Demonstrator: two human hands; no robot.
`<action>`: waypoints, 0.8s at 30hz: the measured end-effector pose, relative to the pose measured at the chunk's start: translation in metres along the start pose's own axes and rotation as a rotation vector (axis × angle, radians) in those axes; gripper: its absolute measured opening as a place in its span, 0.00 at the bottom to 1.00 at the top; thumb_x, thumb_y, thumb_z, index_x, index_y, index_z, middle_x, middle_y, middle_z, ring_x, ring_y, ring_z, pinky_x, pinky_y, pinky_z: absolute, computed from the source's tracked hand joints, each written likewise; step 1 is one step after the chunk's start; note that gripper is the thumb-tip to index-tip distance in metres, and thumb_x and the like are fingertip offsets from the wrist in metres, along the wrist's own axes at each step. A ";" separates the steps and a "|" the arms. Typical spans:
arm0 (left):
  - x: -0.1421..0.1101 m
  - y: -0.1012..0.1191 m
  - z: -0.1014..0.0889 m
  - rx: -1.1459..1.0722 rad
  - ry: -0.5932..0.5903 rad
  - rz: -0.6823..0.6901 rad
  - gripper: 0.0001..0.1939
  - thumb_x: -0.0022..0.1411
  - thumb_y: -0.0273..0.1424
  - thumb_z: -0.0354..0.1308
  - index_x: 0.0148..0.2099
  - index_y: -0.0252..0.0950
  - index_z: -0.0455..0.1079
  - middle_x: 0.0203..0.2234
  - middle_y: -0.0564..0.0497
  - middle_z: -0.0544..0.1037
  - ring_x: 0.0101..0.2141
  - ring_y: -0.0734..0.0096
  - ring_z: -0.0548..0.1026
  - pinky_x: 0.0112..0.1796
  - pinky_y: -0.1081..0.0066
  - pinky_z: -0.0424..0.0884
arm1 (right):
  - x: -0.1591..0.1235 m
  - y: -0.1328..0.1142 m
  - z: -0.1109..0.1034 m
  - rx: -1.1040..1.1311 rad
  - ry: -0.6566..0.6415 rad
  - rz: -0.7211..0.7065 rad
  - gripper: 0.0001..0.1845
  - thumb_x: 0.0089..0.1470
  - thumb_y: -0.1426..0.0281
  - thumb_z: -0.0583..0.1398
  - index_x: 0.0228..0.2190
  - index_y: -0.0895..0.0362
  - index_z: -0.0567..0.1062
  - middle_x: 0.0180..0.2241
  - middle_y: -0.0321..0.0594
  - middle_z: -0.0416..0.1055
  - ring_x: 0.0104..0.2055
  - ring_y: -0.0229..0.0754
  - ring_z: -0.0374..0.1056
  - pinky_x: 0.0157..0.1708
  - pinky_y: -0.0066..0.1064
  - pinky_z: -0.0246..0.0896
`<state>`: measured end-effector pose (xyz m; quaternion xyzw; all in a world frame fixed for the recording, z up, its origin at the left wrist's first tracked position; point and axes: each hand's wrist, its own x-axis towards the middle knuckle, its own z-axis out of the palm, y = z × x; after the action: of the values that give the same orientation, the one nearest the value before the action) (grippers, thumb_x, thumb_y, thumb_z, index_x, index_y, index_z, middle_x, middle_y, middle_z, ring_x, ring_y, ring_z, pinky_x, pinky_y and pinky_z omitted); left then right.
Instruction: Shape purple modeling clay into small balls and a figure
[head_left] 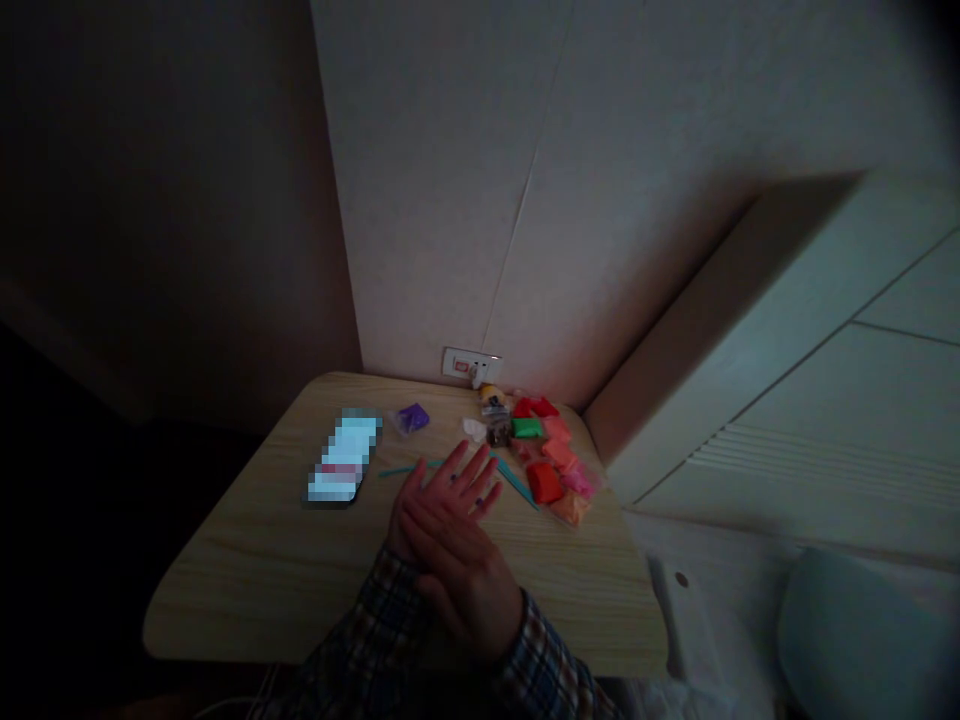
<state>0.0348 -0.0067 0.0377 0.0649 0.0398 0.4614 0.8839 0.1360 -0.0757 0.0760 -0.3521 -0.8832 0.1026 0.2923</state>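
Over the front middle of the table my left hand [409, 505] is turned palm up, its fingers spread and pointing away from me. Small dark spots show on two of its fingers. My right hand [469, 580] lies flat across the left palm, fingers stretched toward the upper left. Whether anything is between the palms is hidden. Just beyond the fingertips are a thin blue stick [405, 470] and more blue sticks [517, 483]. A small bag of purple clay-like material [412, 418] lies farther back, left of the hands.
On the wooden table [247, 560], a phone with a lit screen [345, 457] lies at left. Several colourful packets [544, 482] are heaped at right, near a white piece [473, 430]. A wall socket [471, 364] holds a plug behind. A white cabinet [787, 400] borders the right.
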 end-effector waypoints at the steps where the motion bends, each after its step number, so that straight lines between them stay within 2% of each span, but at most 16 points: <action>1: 0.000 0.000 0.000 0.003 0.005 0.022 0.29 0.61 0.45 0.37 0.62 0.39 0.48 0.60 0.44 0.54 0.60 0.59 0.50 0.57 0.57 0.41 | -0.001 0.001 0.000 -0.005 -0.002 0.013 0.28 0.61 0.62 0.39 0.53 0.66 0.61 0.55 0.50 0.60 0.59 0.44 0.52 0.56 0.43 0.51; 4: 0.000 0.000 -0.002 0.006 0.015 0.131 0.27 0.61 0.43 0.38 0.60 0.42 0.51 0.60 0.47 0.55 0.60 0.63 0.50 0.57 0.59 0.40 | -0.002 0.001 -0.002 0.017 -0.025 -0.016 0.27 0.61 0.62 0.39 0.52 0.65 0.62 0.53 0.48 0.63 0.58 0.43 0.55 0.56 0.41 0.52; 9: 0.002 0.001 -0.001 -0.002 -0.014 0.001 0.28 0.61 0.45 0.37 0.58 0.38 0.55 0.58 0.44 0.58 0.59 0.59 0.51 0.56 0.56 0.41 | 0.001 0.001 -0.004 0.008 -0.002 -0.009 0.27 0.61 0.62 0.40 0.53 0.65 0.62 0.55 0.49 0.60 0.59 0.45 0.53 0.56 0.43 0.52; 13: -0.001 0.006 0.005 0.013 0.004 0.134 0.26 0.61 0.44 0.37 0.59 0.42 0.54 0.58 0.47 0.58 0.60 0.64 0.50 0.57 0.59 0.40 | 0.003 -0.001 -0.004 0.027 -0.011 -0.014 0.25 0.61 0.63 0.42 0.51 0.64 0.64 0.52 0.48 0.64 0.57 0.44 0.56 0.56 0.42 0.52; 17: -0.001 0.006 0.007 0.014 0.015 0.053 0.28 0.62 0.44 0.36 0.62 0.40 0.48 0.59 0.44 0.57 0.59 0.60 0.51 0.56 0.55 0.41 | 0.005 -0.001 -0.002 0.018 -0.007 -0.020 0.26 0.61 0.63 0.43 0.54 0.65 0.60 0.55 0.49 0.60 0.59 0.44 0.52 0.57 0.42 0.52; 19: -0.001 0.006 0.004 0.020 0.012 0.051 0.29 0.62 0.43 0.37 0.62 0.38 0.47 0.59 0.43 0.57 0.60 0.60 0.51 0.57 0.57 0.41 | 0.004 0.001 -0.001 -0.007 0.013 0.013 0.25 0.61 0.64 0.43 0.53 0.65 0.62 0.53 0.50 0.62 0.58 0.45 0.54 0.56 0.43 0.53; 22: -0.001 0.008 0.000 0.021 -0.014 0.131 0.27 0.62 0.43 0.38 0.61 0.42 0.50 0.58 0.47 0.59 0.60 0.63 0.50 0.57 0.59 0.39 | 0.002 0.002 -0.001 0.017 -0.004 -0.007 0.23 0.60 0.64 0.44 0.52 0.63 0.63 0.52 0.47 0.64 0.57 0.43 0.57 0.56 0.41 0.53; 24: 0.000 0.008 -0.002 0.016 -0.029 0.105 0.26 0.62 0.44 0.37 0.60 0.42 0.53 0.58 0.46 0.60 0.60 0.63 0.50 0.57 0.57 0.39 | 0.001 0.001 0.000 0.036 -0.006 -0.032 0.24 0.60 0.63 0.45 0.53 0.62 0.62 0.54 0.46 0.62 0.58 0.43 0.55 0.57 0.40 0.52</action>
<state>0.0281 -0.0021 0.0366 0.0807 0.0272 0.5059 0.8584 0.1365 -0.0743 0.0759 -0.3324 -0.8875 0.1150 0.2975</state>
